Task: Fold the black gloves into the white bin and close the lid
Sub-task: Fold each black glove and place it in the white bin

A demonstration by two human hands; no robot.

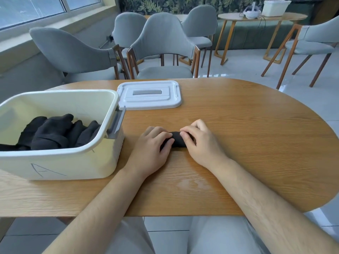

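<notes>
A black glove [177, 140], rolled into a small bundle, lies on the wooden table [238, 125] in front of me. My left hand [156, 143] grips its left end and my right hand [198, 140] grips its right end, fingers curled over the fabric, so most of the bundle is hidden. The white bin [60, 162] stands open on the left with several black gloves [55, 132] piled inside. Its white lid [149, 95] lies flat on the table behind the bin's right corner.
Grey chairs [161, 46] stand close behind the table's far edge. A second round table [260, 17] with a white basket and a headset is at the back right. Another chair [315, 39] stands at the right.
</notes>
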